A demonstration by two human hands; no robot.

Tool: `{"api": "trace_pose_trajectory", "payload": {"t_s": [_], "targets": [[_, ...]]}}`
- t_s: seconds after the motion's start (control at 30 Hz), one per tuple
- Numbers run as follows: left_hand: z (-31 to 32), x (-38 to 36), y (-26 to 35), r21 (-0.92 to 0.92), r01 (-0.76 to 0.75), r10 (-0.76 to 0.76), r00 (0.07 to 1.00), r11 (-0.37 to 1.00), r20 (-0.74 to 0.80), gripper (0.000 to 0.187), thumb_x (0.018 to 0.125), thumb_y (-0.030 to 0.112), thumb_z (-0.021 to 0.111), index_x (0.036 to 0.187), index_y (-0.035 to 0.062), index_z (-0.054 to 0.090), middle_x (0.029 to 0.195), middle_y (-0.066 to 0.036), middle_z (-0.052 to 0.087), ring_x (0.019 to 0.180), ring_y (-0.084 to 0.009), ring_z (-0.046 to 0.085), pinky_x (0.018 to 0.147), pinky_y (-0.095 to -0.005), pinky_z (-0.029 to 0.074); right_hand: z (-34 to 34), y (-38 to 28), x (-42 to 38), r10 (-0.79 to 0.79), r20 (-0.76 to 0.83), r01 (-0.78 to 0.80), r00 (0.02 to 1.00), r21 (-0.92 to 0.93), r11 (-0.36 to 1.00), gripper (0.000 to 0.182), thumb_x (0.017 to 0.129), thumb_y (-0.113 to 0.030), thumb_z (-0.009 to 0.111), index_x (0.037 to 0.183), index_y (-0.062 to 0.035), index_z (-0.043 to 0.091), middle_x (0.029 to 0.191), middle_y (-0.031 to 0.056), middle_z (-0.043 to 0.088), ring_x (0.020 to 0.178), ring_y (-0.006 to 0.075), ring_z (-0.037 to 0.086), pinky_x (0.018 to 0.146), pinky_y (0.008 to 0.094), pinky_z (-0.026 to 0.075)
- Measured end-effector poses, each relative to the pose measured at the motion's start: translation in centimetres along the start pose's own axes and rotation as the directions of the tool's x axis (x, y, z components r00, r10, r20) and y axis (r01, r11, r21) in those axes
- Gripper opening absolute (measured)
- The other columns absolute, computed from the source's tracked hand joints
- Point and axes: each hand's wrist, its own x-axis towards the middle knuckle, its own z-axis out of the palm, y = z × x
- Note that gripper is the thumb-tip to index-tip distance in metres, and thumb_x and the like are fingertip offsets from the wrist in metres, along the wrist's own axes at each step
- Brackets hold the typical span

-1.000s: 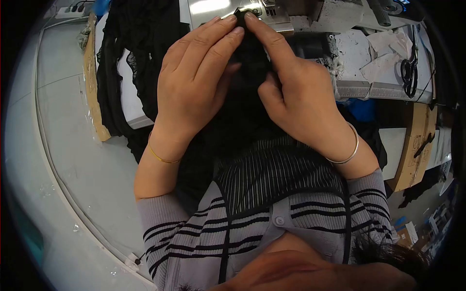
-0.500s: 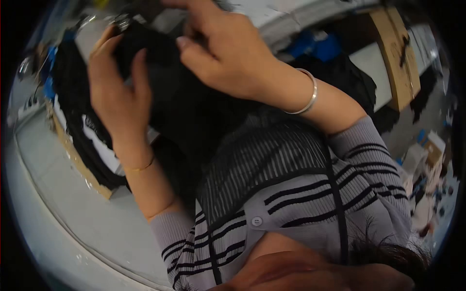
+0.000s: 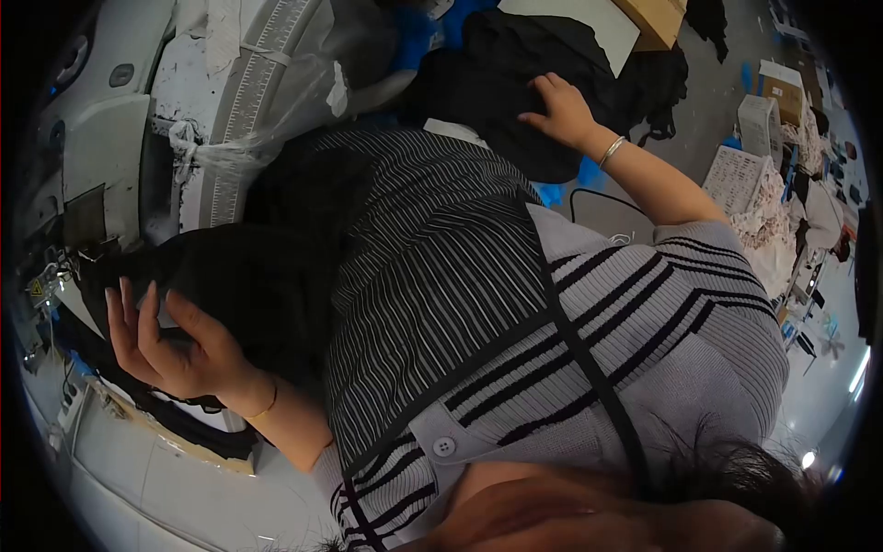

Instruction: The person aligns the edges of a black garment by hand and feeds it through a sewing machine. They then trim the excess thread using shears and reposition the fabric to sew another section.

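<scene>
My left hand [image 3: 179,354] is raised at the lower left, fingers and thumb apart, with nothing in it. It is beside the black cloth [image 3: 239,285] that spreads from my lap to the machine at the left edge. My right hand [image 3: 566,115] lies on a heap of black fabric [image 3: 515,83] at the top right, its thumb apart from its fingers. I see no fold of fabric held in it.
A white ruler-marked edge [image 3: 248,101] with clear plastic tied round it stands at the upper left. A cardboard box [image 3: 655,20] is at the top right. White crates [image 3: 734,175] and pale cloth [image 3: 773,216] are farther right. Black garments lie over a low board at lower left.
My right hand has moved from the cloth in front of me to the fabric heap at the right. My left hand sits lower in view. The camera view has shifted.
</scene>
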Motion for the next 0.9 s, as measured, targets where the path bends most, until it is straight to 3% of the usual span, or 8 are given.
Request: {"api": "trace_pose_trajectory", "payload": {"t_s": [0.33,0.43,0.5,0.53,0.63,0.7,0.77,0.9], "targets": [[2.9,2.4,5.0,-0.289,-0.032,0.059,0.995,0.957,0.086,0.013,0.094,0.001,0.068,0.107,-0.0050,0.069,0.129,-0.022,0.056,0.113,-0.0393,0.067,0.092,-0.0425,0.061,2.3,-2.8,-2.9,-0.069,-0.062,0.060,0.996,-0.127,0.990,0.034,0.076,-0.026,0.082,0.100,-0.0078,0.067,0.114,0.0125,0.056,0.112,0.0324,0.052,0.092,0.0410,0.042],[3.3,2.1,7.1,-0.386,0.072,-0.008,0.986,0.920,0.165,0.017,0.090,-0.004,0.069,0.107,-0.0036,0.069,0.129,-0.022,0.060,0.112,-0.0354,0.067,0.094,-0.0405,0.058,1.0,-3.2,-3.0,-0.292,-0.312,0.265,0.904,-0.129,0.956,0.024,0.083,-0.022,0.078,0.098,-0.0078,0.067,0.103,0.0121,0.060,0.099,0.0313,0.058,0.085,0.0387,0.046],[3.9,2.1,8.1,-0.501,0.168,-0.015,0.955,0.849,0.295,0.019,0.088,-0.005,0.070,0.107,-0.0031,0.069,0.129,-0.021,0.062,0.111,-0.0334,0.068,0.096,-0.0393,0.056,-0.4,-4.1,-2.5,0.039,-0.077,-0.003,0.996,0.418,0.908,0.014,0.092,-0.018,0.070,0.098,-0.0051,0.067,0.088,0.0112,0.064,0.080,0.0297,0.062,0.075,0.0363,0.050],[4.2,2.2,8.7,-0.588,0.277,-0.003,0.906,0.760,0.424,0.022,0.086,-0.005,0.071,0.107,-0.0025,0.069,0.129,-0.021,0.063,0.110,-0.0313,0.068,0.097,-0.0382,0.054,-2.0,-4.8,-2.2,0.042,-0.080,-0.005,0.996,0.416,0.909,0.014,0.092,-0.018,0.070,0.098,-0.0051,0.067,0.088,0.0112,0.064,0.080,0.0297,0.062,0.075,0.0363,0.050],[7.9,3.4,12.9,-0.781,0.525,0.065,0.815,0.339,0.576,0.032,0.087,0.006,0.072,0.118,-0.0016,0.067,0.121,-0.017,0.069,0.109,-0.0283,0.068,0.099,-0.0360,0.050,-9.4,-9.4,-1.0,-0.345,0.209,0.176,0.915,0.562,0.808,0.016,0.098,-0.013,0.061,0.107,-0.0019,0.069,0.085,0.0119,0.071,0.076,0.0226,0.067,0.070,0.0354,0.052],[10.9,4.6,16.7,-0.884,0.366,0.280,0.851,0.291,0.445,0.043,0.089,0.015,0.074,0.128,0.0005,0.063,0.119,-0.016,0.069,0.108,-0.0258,0.068,0.097,-0.0334,0.051,-14.3,-13.3,-1.0,-0.484,0.310,0.268,0.819,0.539,0.799,0.019,0.098,-0.012,0.060,0.109,-0.0003,0.069,0.087,0.0130,0.072,0.078,0.0197,0.068,0.072,0.0331,0.053],[11.8,3.8,19.9,-0.703,0.700,0.427,0.602,0.126,0.675,0.047,0.090,0.023,0.076,0.129,0.0025,0.060,0.112,-0.015,0.071,0.100,-0.0239,0.069,0.089,-0.0328,0.053,-16.2,-13.7,-1.2,-0.516,0.284,0.280,0.808,0.586,0.761,0.019,0.097,-0.013,0.062,0.109,0.0010,0.069,0.088,0.0117,0.072,0.079,0.0180,0.068,0.073,0.0321,0.053],[9.2,2.9,17.2,-0.689,0.668,0.386,0.578,0.281,0.719,0.027,0.093,0.024,0.074,0.094,-0.0009,0.065,0.075,-0.007,0.062,0.066,-0.0179,0.059,0.062,-0.0314,0.046,-20.5,-10.2,-1.9,-0.393,0.402,0.100,0.827,0.582,0.807,0.025,0.092,-0.015,0.069,0.110,0.0024,0.068,0.086,-0.0002,0.065,0.075,0.0051,0.056,0.066,0.0248,0.046]]}}
